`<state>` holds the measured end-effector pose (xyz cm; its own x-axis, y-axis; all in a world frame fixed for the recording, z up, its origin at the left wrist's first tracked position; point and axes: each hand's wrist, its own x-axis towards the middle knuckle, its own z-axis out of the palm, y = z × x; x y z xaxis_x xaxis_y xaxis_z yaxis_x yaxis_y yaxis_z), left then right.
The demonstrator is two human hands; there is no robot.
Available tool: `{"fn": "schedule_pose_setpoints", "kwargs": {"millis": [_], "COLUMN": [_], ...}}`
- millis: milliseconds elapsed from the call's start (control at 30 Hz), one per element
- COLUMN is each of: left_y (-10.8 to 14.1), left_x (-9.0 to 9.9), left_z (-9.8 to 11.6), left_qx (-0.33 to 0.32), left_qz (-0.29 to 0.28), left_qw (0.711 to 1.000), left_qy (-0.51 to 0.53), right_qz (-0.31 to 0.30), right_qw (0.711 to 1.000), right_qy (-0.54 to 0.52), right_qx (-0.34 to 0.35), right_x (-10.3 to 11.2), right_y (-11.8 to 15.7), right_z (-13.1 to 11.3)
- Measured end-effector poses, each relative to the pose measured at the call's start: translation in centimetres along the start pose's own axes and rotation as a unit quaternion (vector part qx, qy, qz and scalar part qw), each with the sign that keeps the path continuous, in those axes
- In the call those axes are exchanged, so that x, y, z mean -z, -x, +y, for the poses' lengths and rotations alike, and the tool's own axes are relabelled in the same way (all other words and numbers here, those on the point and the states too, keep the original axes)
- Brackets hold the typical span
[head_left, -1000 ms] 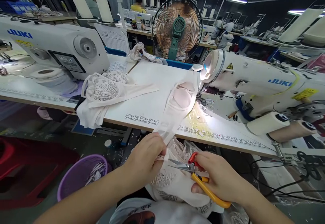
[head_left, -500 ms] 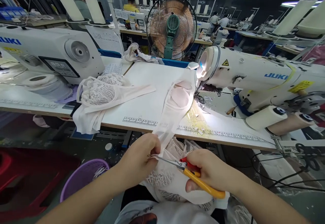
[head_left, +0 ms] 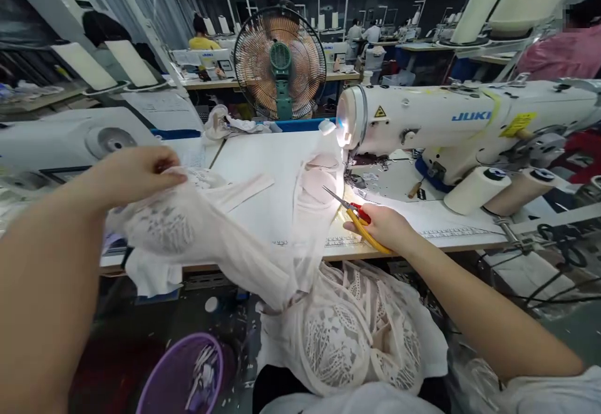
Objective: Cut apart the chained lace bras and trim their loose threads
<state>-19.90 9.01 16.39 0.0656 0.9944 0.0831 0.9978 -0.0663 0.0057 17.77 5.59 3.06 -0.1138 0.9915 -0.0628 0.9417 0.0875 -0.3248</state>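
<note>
At the upper left, my left hand (head_left: 141,173) is closed on a white lace bra (head_left: 169,229), whose wing stretches down to the right over the table edge. My right hand (head_left: 387,226) grips scissors (head_left: 346,204) with yellow and red handles. Their narrow blades point up and left, over the bra piece (head_left: 313,210) lying beside the sewing machine's needle area. More white lace bras (head_left: 338,345) rest on my lap, below the table's front edge. Fabric hides where the held wing ends among them.
A white JUKI sewing machine (head_left: 422,116) stands on the right of the table (head_left: 253,151), another sewing machine (head_left: 79,135) on the left. Thread cones (head_left: 476,190) stand at the right. A purple basket (head_left: 154,376) of scraps is on the floor. Beyond the table is a large fan (head_left: 280,60).
My left hand has swung up and left from the scissors, carrying a bra to the left side. My right hand has lifted the scissors above the table edge. The view has shifted right.
</note>
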Motion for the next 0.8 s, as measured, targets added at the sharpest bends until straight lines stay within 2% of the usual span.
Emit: {"fn": "schedule_pose_setpoints", "kwargs": {"millis": [100,200,300,400,533,667,733,800], "left_y": [-2.6,-3.8,-3.4,-1.0,4.2,9.2,10.8,11.5], "left_x": [-0.5,-2.6,-5.2,-7.4,-10.2,-13.1,-14.2,-15.1], "left_z": [0.8,1.1,1.0,1.1,2.4,5.0,6.7,8.2], "left_qx": [0.013,0.043,0.051,0.002,-0.105,-0.203,-0.245,-0.273], "left_qz": [0.066,0.139,0.185,0.203,0.205,0.217,0.227,0.259], "left_qw": [0.997,0.989,0.981,0.979,0.972,0.952,0.939,0.92], "left_qy": [-0.04,-0.038,-0.016,0.015,0.052,0.077,0.086,0.109], "right_qz": [0.018,0.046,0.051,0.041,0.032,0.019,-0.001,-0.037], "right_qw": [0.999,0.998,0.998,0.996,0.989,0.966,0.92,0.901], "right_qy": [0.011,-0.002,-0.026,-0.069,-0.145,-0.251,-0.375,-0.407], "right_qx": [-0.029,-0.041,-0.041,-0.027,0.011,0.062,0.114,0.145], "right_x": [-1.1,-2.0,-2.7,-3.1,-3.2,-2.6,-2.0,-1.6], "right_y": [-1.6,-3.2,-4.6,-5.3,-4.5,-0.7,1.9,4.5], "right_z": [-1.8,-3.6,-4.7,-4.8,-4.4,-3.8,-3.3,-2.5]}}
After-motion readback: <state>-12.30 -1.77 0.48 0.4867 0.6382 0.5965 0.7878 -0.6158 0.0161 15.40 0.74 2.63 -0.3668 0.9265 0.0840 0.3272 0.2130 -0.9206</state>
